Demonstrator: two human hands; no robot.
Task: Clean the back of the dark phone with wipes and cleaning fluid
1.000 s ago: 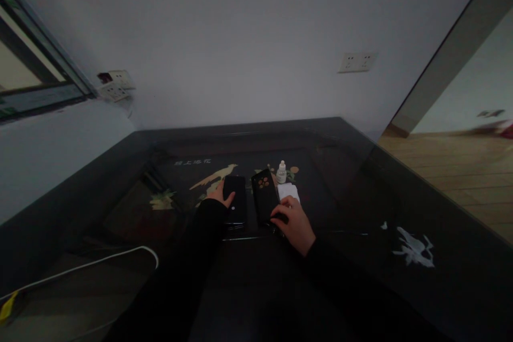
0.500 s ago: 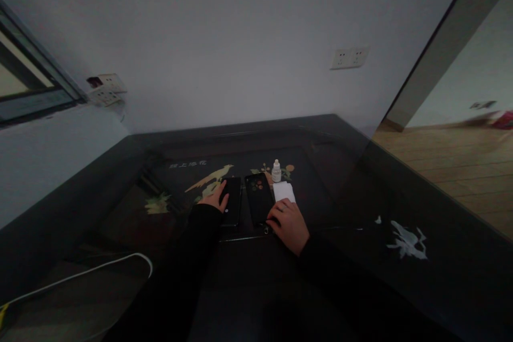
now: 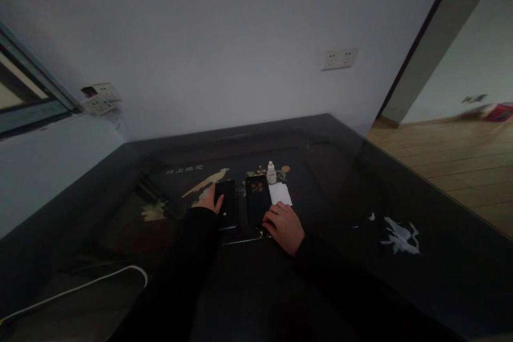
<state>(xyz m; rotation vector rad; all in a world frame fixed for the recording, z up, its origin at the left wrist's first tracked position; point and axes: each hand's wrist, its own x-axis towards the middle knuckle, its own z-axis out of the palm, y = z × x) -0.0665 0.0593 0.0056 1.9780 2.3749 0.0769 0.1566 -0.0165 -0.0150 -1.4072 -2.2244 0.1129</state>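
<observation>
A black phone point(image 3: 228, 206) lies flat on the dark tabletop. My left hand point(image 3: 208, 200) is at its left side, thumb over the edge and fingers along the side, partly hidden. Just right of it lies what looks like a black phone case point(image 3: 257, 203), with reddish round marks near its top and a small metal charm point(image 3: 261, 233) at its bottom. My right hand point(image 3: 284, 227) has its fingers curled at the lower right corner of this case. Beyond that hand are a white folded cloth or tissue point(image 3: 280, 193) and a small white dropper bottle point(image 3: 271, 173), upright.
The glossy black table point(image 3: 320, 278) has painted bird and flower designs and meets the wall at the back. A white cable point(image 3: 100, 278) runs at the lower left. Wall sockets point(image 3: 339, 59) are above, and wooden floor point(image 3: 441, 165) lies beyond the right edge.
The view has shifted slightly left. The phone case has turned a little and sits straighter. My left fingers have moved from the phone's top to its left side.
</observation>
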